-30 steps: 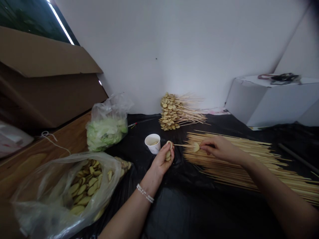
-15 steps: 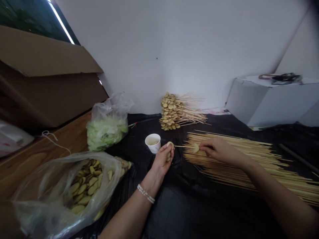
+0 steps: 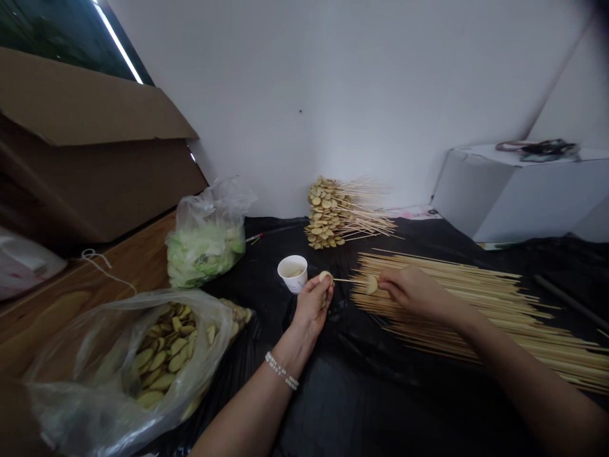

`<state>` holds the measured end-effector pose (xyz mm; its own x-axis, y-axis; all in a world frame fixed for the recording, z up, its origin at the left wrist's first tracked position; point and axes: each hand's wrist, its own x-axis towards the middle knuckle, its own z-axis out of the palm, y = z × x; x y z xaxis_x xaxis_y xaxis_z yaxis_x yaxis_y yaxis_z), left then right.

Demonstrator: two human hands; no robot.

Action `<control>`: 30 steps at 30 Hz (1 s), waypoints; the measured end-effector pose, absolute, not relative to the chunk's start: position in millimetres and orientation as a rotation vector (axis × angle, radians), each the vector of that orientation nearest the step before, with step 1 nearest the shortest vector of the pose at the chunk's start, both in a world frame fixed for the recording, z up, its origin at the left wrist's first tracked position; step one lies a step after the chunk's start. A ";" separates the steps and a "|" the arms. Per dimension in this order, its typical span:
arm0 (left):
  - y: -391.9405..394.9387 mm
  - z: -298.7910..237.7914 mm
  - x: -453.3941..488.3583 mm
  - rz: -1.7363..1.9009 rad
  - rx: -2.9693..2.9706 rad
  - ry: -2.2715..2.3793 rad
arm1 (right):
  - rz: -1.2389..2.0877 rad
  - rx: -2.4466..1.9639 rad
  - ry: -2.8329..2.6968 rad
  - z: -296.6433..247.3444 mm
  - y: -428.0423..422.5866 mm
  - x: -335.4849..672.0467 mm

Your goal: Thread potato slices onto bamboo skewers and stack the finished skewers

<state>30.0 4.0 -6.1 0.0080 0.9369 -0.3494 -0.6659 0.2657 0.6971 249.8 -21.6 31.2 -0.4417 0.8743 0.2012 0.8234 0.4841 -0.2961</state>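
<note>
- Your left hand (image 3: 311, 306) is curled, pinching a pale round potato slice (image 3: 325, 276) between thumb and fingertips, with more slices seemingly stacked in the palm below it.
- Your right hand (image 3: 413, 289) is pinched around a thin bamboo skewer (image 3: 349, 280) that already carries one pale slice (image 3: 372, 284) just beside your fingers; the skewer's tip points left and meets the slice in your left hand.
- Both hands hover over a tabletop covered with black plastic sheeting (image 3: 361, 393).
- A loose spread of bare bamboo skewers (image 3: 499, 317) lies under your right forearm.
- A small white paper cup (image 3: 292, 273) stands just beside your left hand.
- A pile of finished slice-loaded skewers (image 3: 333, 212) rests by the white wall.
- A clear plastic bag of potato slices (image 3: 157, 355) lies open at the near left; a clear bag of green leaves (image 3: 204, 244) sits behind it.
</note>
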 end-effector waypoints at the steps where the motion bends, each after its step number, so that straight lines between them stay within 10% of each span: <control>1: 4.1 -6.5 30.1 1.305 0.381 0.891 | 0.244 -1.423 -2.426 30.3 -21.5 249.7; 30: 2.0 -1.1 30.6 1.284 0.663 0.928 | 0.470 -1.332 -2.255 36.8 -19.8 251.0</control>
